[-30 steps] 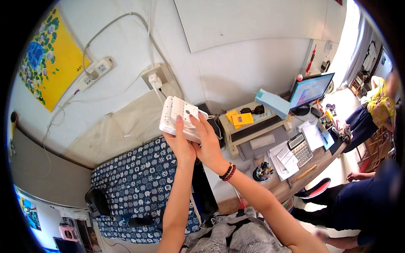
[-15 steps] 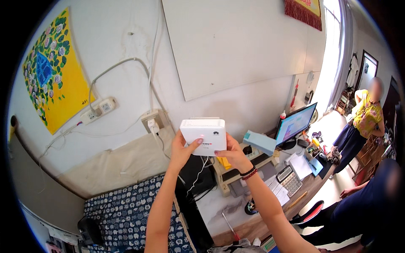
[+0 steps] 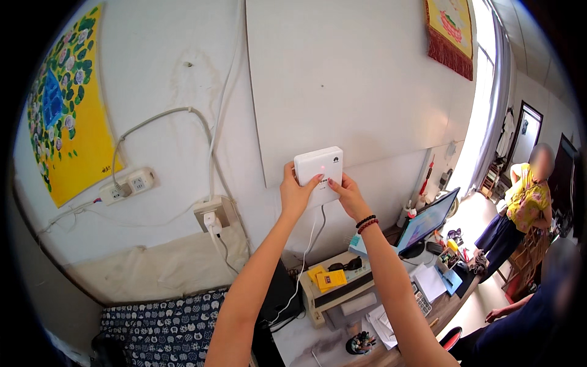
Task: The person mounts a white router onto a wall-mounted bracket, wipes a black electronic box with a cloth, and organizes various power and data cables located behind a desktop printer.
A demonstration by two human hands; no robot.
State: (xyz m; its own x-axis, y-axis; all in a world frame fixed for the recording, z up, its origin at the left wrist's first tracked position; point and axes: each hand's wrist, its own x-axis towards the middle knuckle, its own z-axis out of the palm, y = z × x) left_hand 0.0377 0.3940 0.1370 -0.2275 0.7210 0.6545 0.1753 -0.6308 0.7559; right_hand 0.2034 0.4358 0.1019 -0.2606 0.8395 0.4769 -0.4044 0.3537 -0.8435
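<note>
Your two arms reach up in front of a white wall. Between your hands is a white router, front face toward you, a small reddish light glowing on it. Your left hand grips its left side, thumb on the front; your right hand grips the lower right the same way, and dark beaded bracelets circle that wrist. In your view the router overlaps the lower edge of a large pale board; you cannot tell whether they touch. A grey cable and a thin white cable hang below it.

To the left are a yellow floral painting, a power strip and a wall socket holding a white plug. Below, on a desk, a beige printer bears yellow boxes and sunglasses. At right stands a person in a yellow patterned top.
</note>
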